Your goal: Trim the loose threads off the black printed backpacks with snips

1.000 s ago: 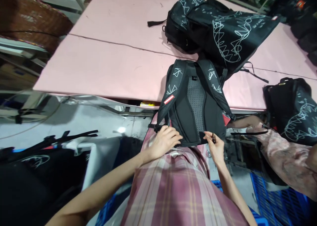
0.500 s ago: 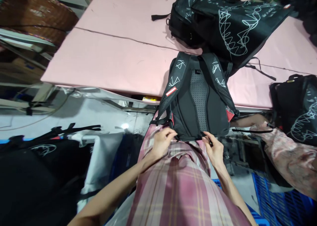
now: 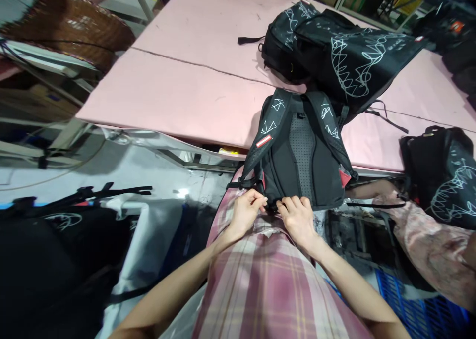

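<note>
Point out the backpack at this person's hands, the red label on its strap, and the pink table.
Backpack [image 3: 302, 155]: head view, on the middle of its back.
Red label [image 3: 264, 141]: head view, on its middle.
Pink table [image 3: 186, 88]: head view, on a bare part of its top.

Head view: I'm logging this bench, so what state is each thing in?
Near backpack: strap side up, overhanging the table
Left hand: fingers bent at backpack's lower edge
Right hand: fingers curled, grip hidden
Far backpacks: overlapping, patterned sides showing
Right-side backpack: patterned side showing
</note>
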`<state>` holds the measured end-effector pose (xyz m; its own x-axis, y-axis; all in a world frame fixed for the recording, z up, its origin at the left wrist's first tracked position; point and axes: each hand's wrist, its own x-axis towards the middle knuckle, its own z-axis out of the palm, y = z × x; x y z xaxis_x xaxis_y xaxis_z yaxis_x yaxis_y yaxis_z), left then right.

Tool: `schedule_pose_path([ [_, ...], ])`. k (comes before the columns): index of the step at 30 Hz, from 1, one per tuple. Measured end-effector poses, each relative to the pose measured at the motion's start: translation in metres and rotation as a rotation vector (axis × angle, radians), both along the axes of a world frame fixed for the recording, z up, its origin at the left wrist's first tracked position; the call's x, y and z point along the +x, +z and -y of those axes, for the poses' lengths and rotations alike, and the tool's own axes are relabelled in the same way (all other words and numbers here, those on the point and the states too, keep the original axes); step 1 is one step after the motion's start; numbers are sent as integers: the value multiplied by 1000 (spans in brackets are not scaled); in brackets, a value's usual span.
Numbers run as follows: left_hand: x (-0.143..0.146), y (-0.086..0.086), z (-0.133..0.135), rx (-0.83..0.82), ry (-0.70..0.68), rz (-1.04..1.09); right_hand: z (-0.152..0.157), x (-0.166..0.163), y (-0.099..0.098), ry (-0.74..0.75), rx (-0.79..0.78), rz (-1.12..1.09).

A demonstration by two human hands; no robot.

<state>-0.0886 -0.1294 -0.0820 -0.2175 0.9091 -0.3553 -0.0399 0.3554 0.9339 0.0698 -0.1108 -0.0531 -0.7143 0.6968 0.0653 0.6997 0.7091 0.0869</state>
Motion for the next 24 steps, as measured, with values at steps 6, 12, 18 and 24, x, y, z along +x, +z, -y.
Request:
schedule_pose_path([
  [6,-11,16,4,34,31,197,0,-10,11,31,-3,90],
  [12,-17,16,1,67,47,204,0,-11,14,11,-25,105],
  [18,-7,18,-12,78,47,223,-2,-13,14,6,-40,121],
  [24,-1,27,-10,82,-38,196,0,-16,16,-9,-12,97],
])
